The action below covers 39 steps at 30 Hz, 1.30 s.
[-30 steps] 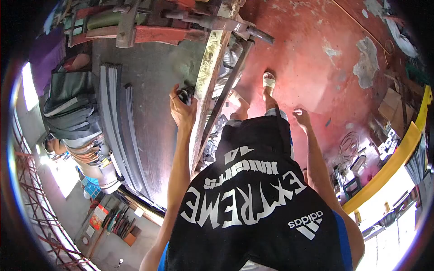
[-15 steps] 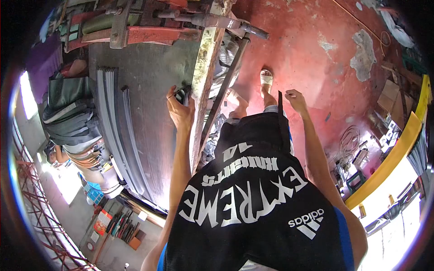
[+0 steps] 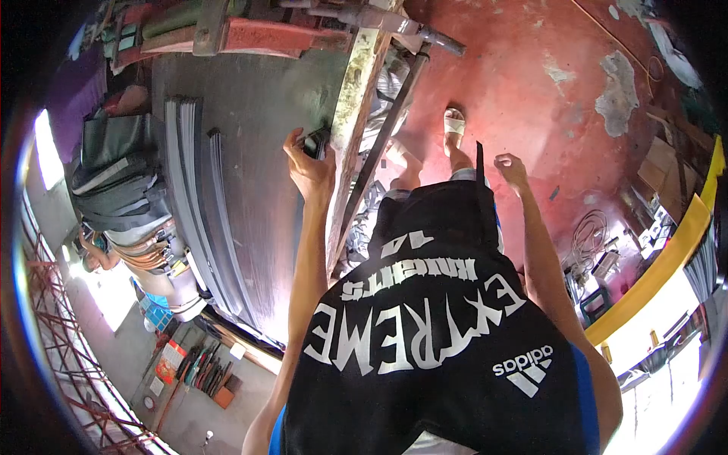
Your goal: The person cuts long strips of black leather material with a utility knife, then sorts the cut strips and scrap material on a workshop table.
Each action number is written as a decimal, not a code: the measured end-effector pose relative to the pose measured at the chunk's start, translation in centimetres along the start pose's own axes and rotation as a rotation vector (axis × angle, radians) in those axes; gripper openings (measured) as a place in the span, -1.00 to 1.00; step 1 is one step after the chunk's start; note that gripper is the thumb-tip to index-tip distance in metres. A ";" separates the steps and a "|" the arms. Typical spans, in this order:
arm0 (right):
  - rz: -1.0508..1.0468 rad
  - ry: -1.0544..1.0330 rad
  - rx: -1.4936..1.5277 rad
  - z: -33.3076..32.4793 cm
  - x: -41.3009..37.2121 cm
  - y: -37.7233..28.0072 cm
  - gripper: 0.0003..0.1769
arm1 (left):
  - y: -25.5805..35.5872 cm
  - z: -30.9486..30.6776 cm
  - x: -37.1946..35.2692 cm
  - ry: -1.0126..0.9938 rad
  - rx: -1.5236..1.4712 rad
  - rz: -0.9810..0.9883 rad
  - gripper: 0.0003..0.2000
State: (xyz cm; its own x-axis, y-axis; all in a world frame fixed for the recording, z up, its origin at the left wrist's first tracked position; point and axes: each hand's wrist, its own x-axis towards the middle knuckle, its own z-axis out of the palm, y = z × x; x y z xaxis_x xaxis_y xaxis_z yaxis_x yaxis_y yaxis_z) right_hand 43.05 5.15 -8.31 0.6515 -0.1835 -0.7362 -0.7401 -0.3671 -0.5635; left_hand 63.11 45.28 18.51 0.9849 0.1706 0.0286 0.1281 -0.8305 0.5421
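My left hand is at the wood-edged side of the dark worktable. Its fingers curl around a small black object, whose kind I cannot make out. Over the red floor, to the right of my body, hangs my right hand with its fingers curled in; whatever they may hold is hidden. A narrow dark strip sticks up beside it from the front of my black apron, apart from the fingers.
Long grey and black strips lie on the worktable, beside a stack of black sheets. A red metal frame spans the far end. Coiled wire lies on the floor at right. Another person's arm shows at far left.
The view has shifted slightly, so the table and floor sit higher and further right. Both hands keep nearly the same poses. The other person's arm at far left has moved.
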 end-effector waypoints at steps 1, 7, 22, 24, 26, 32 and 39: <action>0.012 0.009 0.018 -0.1 0.0 -0.9 -0.67 | -0.3 0.0 0.0 -0.001 0.005 -0.007 -0.41; -0.120 0.036 -0.013 -0.8 0.3 -5.3 -0.67 | -0.7 0.5 0.4 0.025 0.034 0.085 -0.41; -0.086 0.002 -0.046 -1.0 0.4 -4.7 -0.60 | -0.2 -2.2 -0.2 -0.022 0.134 0.158 -0.41; -0.092 0.015 0.020 -0.9 -0.1 -4.1 -0.60 | 0.2 -2.3 -0.2 -0.018 0.118 0.143 -0.42; -0.094 0.014 0.024 -0.9 -0.2 -3.6 -0.60 | 0.2 -2.2 0.0 -0.010 0.104 0.121 -0.43; -0.043 -0.003 0.011 -0.9 -0.4 -3.2 -0.60 | 0.2 -1.9 0.5 0.012 0.093 0.123 -0.43; -0.131 -0.011 -0.072 -1.2 1.2 -4.3 -0.59 | 0.4 -2.7 0.2 -0.020 0.132 0.166 -0.45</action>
State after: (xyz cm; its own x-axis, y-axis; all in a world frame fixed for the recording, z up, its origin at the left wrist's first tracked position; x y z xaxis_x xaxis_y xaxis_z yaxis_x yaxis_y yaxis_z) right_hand 47.23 5.39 -6.26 0.7395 -0.1199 -0.6624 -0.6348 -0.4513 -0.6271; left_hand 63.04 46.40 21.01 0.9957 0.0161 0.0910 -0.0234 -0.9087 0.4167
